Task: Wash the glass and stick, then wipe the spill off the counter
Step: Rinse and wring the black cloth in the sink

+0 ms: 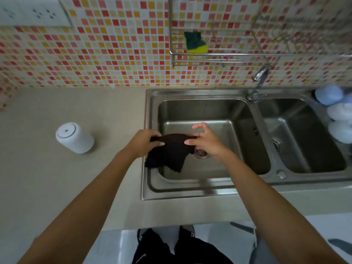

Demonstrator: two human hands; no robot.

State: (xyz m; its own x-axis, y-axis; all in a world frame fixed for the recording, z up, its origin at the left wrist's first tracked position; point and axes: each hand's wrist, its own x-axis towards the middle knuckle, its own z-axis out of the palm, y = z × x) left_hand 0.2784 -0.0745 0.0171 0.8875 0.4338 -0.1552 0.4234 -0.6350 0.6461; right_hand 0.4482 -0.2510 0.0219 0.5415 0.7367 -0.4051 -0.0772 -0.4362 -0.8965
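- Middle of the frame, over the sink (150,115): left hand (143,141) and right hand (206,141) each pinch the dark cloth (171,151) by its top edge.
- It looks soft, limp and light; gripping bunched folds seems surest.

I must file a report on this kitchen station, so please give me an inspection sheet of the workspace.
Surface: beige counter with double steel sink; no spill visible.
Job's things: dark cloth held over the left basin; glass and stick not seen.
Clutter: white canister; sponge in wall rack; pale round items at right.
Grippers: left hand and right hand both grip the cloth.
Cables: nothing seen.
Surroundings: mosaic tiles, faucet, wall sockets.
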